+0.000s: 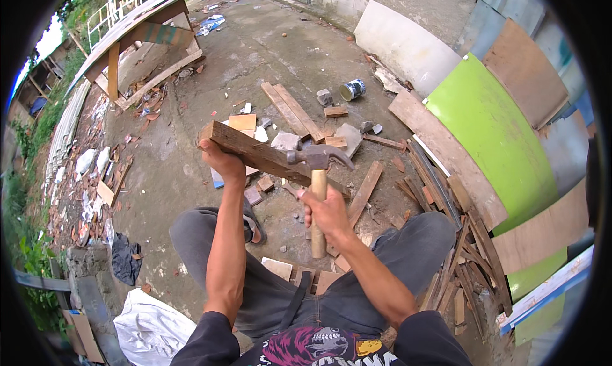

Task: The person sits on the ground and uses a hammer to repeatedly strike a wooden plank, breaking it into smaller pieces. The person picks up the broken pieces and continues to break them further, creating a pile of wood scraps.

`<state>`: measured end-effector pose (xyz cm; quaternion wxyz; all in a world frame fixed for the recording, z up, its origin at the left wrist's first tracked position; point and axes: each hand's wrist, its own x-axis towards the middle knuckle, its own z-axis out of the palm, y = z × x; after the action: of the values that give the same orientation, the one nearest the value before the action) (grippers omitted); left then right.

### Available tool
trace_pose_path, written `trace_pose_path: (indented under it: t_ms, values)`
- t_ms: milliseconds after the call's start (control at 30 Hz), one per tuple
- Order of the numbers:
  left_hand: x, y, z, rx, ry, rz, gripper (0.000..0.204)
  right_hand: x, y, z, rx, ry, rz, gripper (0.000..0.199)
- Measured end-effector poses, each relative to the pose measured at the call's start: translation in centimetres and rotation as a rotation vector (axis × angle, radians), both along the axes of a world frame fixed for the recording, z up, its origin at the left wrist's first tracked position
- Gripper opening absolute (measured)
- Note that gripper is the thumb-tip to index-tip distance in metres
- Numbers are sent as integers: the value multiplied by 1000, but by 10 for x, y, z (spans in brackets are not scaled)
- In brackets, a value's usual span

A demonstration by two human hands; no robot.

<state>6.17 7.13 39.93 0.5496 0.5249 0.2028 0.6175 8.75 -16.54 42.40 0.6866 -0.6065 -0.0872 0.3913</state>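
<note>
My left hand (pixel 224 164) is closed around the left end of a thick, weathered wooden plank (pixel 258 154), raised in front of my knees. From there the plank slants down to the right. My right hand (pixel 329 214) grips a claw hammer (pixel 319 240) by its pale wooden handle, head up and claw pointing right. In this view the hammer head overlaps the plank's right part; whether they touch I cannot tell. A thin piece sticks out left of my right fingers, too small to make out. On the ground beyond lie two long boards (pixel 294 111) and several wood offcuts.
Rubble chunks (pixel 285 141) and a tipped paint can (pixel 352 90) lie ahead. Scrap wood strips (pixel 456 273) pile up beside my right knee, near a leaning green panel (pixel 491 130). A wooden table (pixel 137 31) stands far left; a white cloth (pixel 153 328) lies near left.
</note>
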Motion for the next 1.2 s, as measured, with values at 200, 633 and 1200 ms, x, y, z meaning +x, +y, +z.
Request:
trace_pose_path:
  t_ms: [200,633,1200]
  values:
    - [29,-29,15,21,36,-196,70,68,-41,-28,-102,-541,-151,45]
    - [138,-126,42,185,108,-426,77,145,-34,-23,91,-606,-322,55]
    - [103,-196,-63,380,379,-496,73,133,-60,-25,364,-415,-330,34]
